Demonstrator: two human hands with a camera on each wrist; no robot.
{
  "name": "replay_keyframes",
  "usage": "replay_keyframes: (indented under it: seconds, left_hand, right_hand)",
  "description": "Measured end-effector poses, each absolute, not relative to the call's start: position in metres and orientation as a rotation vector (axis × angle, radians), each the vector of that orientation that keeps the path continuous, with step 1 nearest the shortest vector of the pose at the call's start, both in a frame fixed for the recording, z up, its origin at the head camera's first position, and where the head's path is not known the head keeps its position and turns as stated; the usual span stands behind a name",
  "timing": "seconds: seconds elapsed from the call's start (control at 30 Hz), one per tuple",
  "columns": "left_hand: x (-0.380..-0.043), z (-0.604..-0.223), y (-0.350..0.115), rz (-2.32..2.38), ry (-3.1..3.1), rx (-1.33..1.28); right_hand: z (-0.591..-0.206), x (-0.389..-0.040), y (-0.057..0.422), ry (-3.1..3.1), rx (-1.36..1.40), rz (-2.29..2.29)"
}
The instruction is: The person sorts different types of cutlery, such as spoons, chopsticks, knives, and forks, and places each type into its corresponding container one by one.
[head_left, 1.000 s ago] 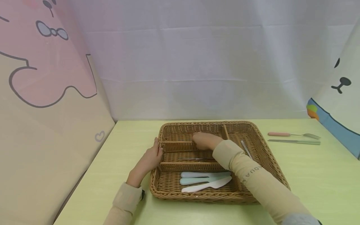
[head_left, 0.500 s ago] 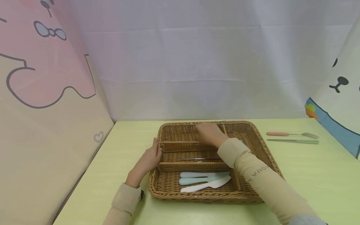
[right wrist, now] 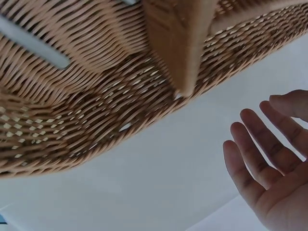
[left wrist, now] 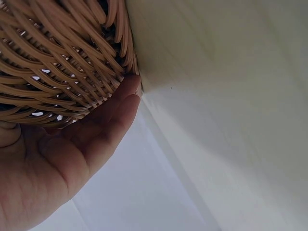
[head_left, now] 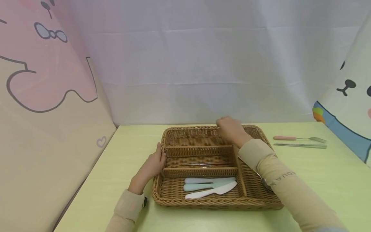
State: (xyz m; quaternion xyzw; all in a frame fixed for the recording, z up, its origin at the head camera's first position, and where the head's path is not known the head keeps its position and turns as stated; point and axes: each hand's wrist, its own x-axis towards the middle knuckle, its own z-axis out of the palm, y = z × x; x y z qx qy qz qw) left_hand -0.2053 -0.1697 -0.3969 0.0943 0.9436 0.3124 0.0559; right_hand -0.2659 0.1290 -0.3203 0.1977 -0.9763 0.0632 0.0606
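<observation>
A brown wicker cutlery tray (head_left: 240, 180) with compartments sits on the table. My left hand (head_left: 150, 164) rests against its left outer wall; in the left wrist view the fingers (left wrist: 120, 125) lie along the weave. Over the back rim hovers my right hand (head_left: 232, 130), which appears in the right wrist view with loose, spread fingers (right wrist: 255, 166) and nothing in them. Plastic knives in pale blue (head_left: 200, 180), mint (head_left: 197, 187) and white (head_left: 203, 193) occupy the front compartment. Thin sticks (head_left: 205, 165) lie in the middle one. My right sleeve partly hides a metal utensil (head_left: 266, 185).
To the right of the tray, a pink-handled fork (head_left: 290, 138) lies on the table (head_left: 327, 174) above a pair of green-ended chopsticks (head_left: 304, 146). A white curtain (head_left: 188, 80) hangs behind, with cartoon-printed cloths at both sides.
My right hand has moved from the back compartment to the right and up over the back rim. The left hand keeps its place at the tray's left side.
</observation>
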Motion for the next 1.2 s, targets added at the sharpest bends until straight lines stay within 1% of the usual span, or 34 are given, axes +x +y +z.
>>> replay_keyframes:
  seconds: [0.3,0.57,1.2]
  left_hand:
    - [-0.205,-0.398,-0.171,0.938,2.864,0.289]
    - [-0.205,-0.397,-0.17,0.934,2.862,0.272]
    - [-0.205,-0.396,-0.169,0.914,2.875,0.267]
  right_hand:
    - [-0.316,-0.266,0.168,-2.981,0.487,0.254]
    - [-0.321,-0.26,0.21,-2.997,0.38,0.29]
    - [-0.355,-0.251,0.315,-3.158,0.127,0.32]
